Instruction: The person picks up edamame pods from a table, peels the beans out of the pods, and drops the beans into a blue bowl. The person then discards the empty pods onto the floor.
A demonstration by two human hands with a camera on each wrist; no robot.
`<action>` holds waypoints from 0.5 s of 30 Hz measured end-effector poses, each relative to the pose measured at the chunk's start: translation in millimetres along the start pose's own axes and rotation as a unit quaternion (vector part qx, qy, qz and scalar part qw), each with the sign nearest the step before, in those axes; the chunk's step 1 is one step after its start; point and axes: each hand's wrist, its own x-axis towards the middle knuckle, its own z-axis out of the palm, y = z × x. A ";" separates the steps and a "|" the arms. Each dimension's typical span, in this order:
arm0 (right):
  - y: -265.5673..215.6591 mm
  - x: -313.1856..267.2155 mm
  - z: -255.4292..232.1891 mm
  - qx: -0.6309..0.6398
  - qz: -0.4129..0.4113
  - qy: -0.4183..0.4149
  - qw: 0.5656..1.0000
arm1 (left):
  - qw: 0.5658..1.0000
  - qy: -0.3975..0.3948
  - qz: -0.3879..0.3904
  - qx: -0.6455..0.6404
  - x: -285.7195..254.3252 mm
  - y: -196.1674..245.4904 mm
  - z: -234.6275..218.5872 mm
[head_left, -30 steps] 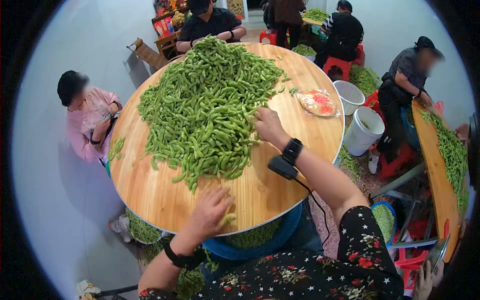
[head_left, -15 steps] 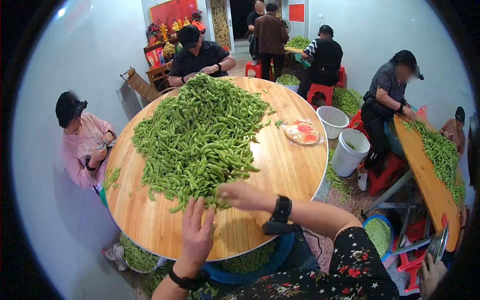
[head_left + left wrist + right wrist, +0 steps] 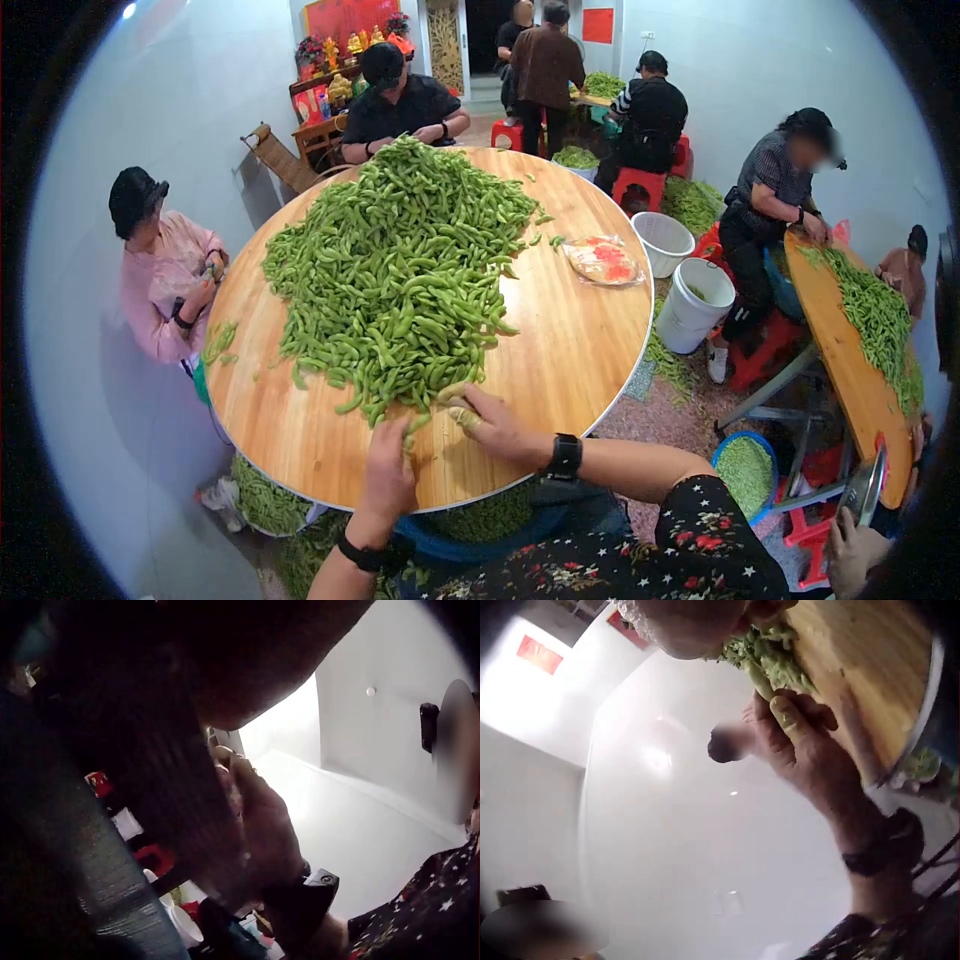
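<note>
On the round wooden table [image 3: 560, 380] lies a large heap of green soybean pods [image 3: 400, 260]. At the heap's front edge my left hand [image 3: 388, 468] pinches a soybean pod [image 3: 418, 423] between thumb and fingers. In the right wrist view this left hand [image 3: 802, 742] shows the pod [image 3: 758, 681] standing up from its fingertips, beside a yellowish thumb. Just to the right, my right hand [image 3: 495, 428] has its fingers bent toward the left hand, with yellowish coverings on some fingers. I cannot tell whether the right hand holds a pod.
A blue tub [image 3: 450, 545] stands under the table's front edge. A plastic-wrapped packet [image 3: 603, 262] lies at the right of the table. White buckets [image 3: 695, 305] stand on the floor beyond it. People sit at the left and far side; another pod-covered table [image 3: 850, 370] is at right.
My right hand came from the heap's right side to the front beside the left hand. The left hand, earlier spread with straight fingers, now pinches a pod. The head view tilted up.
</note>
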 end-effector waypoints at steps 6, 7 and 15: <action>-31.7 -9.0 2.8 0.253 0.214 -0.108 0.937 | 0.966 -0.036 -0.171 -0.190 -0.7 21.1 -4.2; -31.7 -13.4 6.0 0.232 0.199 -0.103 0.947 | 0.982 -0.039 -0.123 -0.140 -1.4 25.4 -0.2; -30.2 -33.4 11.3 0.225 0.202 -0.101 0.948 | 0.934 -0.023 -0.226 -0.276 -12.1 16.2 11.5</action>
